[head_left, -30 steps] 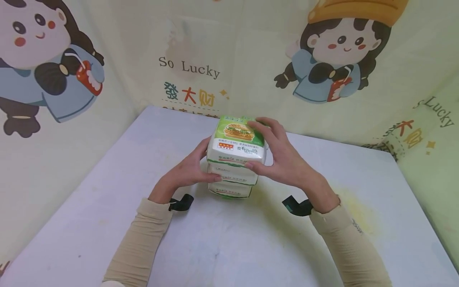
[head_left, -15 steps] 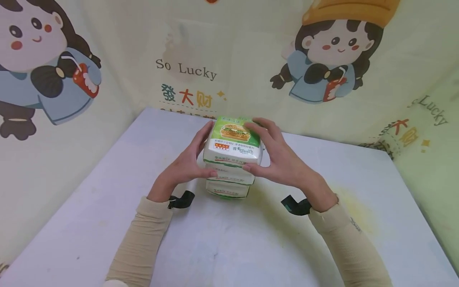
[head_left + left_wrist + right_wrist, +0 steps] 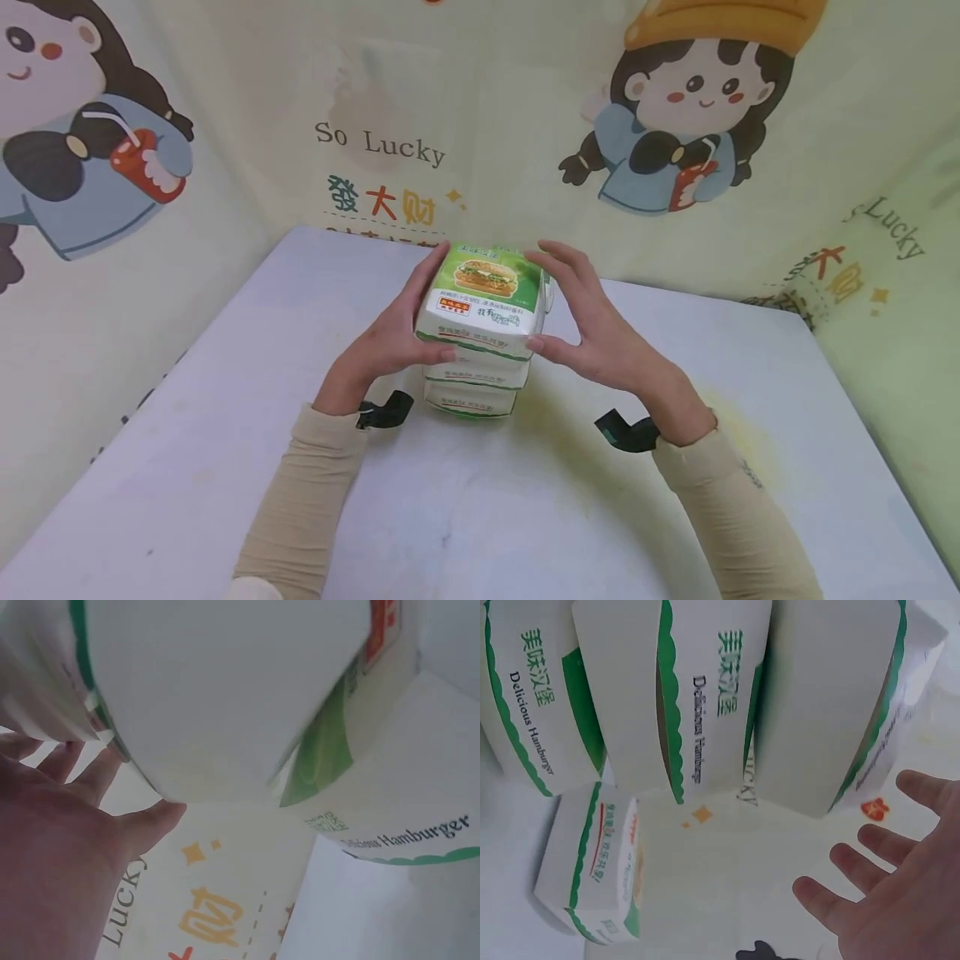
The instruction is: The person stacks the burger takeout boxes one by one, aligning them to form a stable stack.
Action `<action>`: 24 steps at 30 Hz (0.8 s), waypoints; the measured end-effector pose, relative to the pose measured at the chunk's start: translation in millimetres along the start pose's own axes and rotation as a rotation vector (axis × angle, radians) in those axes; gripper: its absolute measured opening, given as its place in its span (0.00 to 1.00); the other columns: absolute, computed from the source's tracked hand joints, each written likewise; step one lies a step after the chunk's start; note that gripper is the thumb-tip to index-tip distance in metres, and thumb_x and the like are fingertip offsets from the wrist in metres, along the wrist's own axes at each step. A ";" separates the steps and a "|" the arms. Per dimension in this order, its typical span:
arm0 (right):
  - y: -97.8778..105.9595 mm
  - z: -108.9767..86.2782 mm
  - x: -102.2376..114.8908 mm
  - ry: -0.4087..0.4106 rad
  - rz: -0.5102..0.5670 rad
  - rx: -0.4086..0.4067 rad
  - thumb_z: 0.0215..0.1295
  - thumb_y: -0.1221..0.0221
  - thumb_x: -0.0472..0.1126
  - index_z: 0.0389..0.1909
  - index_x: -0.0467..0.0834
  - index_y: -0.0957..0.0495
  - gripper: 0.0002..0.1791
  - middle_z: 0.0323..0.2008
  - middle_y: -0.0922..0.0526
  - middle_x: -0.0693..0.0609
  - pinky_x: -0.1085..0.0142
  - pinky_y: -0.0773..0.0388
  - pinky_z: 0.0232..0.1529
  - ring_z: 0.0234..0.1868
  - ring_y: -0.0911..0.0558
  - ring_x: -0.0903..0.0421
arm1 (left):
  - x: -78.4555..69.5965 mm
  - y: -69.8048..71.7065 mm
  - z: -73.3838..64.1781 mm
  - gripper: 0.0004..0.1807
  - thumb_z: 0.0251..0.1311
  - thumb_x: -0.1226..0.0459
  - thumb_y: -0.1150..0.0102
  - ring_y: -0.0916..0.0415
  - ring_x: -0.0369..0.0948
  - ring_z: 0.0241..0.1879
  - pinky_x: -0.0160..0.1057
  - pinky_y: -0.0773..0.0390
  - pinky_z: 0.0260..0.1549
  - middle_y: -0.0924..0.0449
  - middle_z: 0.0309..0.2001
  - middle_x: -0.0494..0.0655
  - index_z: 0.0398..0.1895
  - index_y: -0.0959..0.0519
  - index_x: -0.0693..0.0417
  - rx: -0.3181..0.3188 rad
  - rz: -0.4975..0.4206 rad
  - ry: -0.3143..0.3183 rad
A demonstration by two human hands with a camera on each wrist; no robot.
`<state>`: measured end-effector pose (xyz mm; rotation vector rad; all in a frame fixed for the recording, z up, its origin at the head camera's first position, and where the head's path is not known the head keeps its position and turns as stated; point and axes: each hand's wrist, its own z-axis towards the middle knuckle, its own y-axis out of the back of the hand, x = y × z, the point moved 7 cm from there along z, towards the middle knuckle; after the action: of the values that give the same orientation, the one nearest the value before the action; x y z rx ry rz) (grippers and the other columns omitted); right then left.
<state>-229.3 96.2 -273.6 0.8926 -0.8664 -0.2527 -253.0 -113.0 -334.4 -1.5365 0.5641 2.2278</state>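
Three white-and-green hamburger boxes stand stacked: the top box, the middle box and the bottom box. The stack leans slightly, its layers not quite flush. Along the left side of the top box my left hand grips, thumb across the front below its lid and fingers toward the far corner. In the left wrist view its fingertips meet the box edge. My right hand hovers just off the top box's right side. The right wrist view shows its fingers spread, apart from the boxes.
Behind the stack, another hamburger box stands on the white table, seen in the right wrist view. A cloth with cartoon figures hangs behind the table and at both sides.
My right hand has drawn away to the right from the top box, its fingers coming off the lid. My left fingers have shifted forward along the left side. The stack stays in place.
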 end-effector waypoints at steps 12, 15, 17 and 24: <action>11.7 9.0 -53.2 -0.161 0.181 -0.123 0.75 0.58 0.55 0.77 0.49 0.49 0.33 0.76 0.51 0.47 0.38 0.45 0.73 0.75 0.48 0.45 | -12.3 1.3 -5.5 0.66 0.46 0.47 0.24 0.58 0.38 0.78 0.42 0.40 0.71 0.64 0.81 0.37 0.80 0.62 0.35 -0.015 0.048 -0.063; 7.5 13.0 -73.6 -0.242 0.171 -0.121 0.77 0.59 0.53 0.76 0.47 0.48 0.32 0.76 0.51 0.45 0.39 0.45 0.73 0.74 0.48 0.44 | -14.4 2.2 -5.6 0.63 0.49 0.49 0.26 0.58 0.38 0.79 0.37 0.39 0.70 0.64 0.81 0.40 0.80 0.61 0.37 -0.017 0.032 -0.079; 3.3 15.8 -87.2 -0.294 0.165 -0.113 0.77 0.58 0.55 0.76 0.47 0.48 0.32 0.76 0.51 0.45 0.39 0.43 0.72 0.74 0.47 0.43 | -15.6 2.9 -5.2 0.61 0.49 0.52 0.26 0.57 0.38 0.79 0.37 0.41 0.72 0.62 0.81 0.40 0.80 0.60 0.38 -0.029 0.038 -0.087; -14.7 23.3 -124.2 -0.415 0.136 -0.065 0.76 0.55 0.55 0.76 0.45 0.48 0.34 0.76 0.52 0.42 0.39 0.42 0.72 0.75 0.47 0.40 | -18.8 2.4 -4.9 0.61 0.47 0.50 0.24 0.53 0.39 0.78 0.48 0.52 0.77 0.55 0.79 0.39 0.80 0.55 0.42 -0.091 0.083 -0.094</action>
<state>-324.7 139.1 -346.1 0.7267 -1.2911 -0.3520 -244.1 -119.1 -318.0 -1.4664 0.5139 2.4047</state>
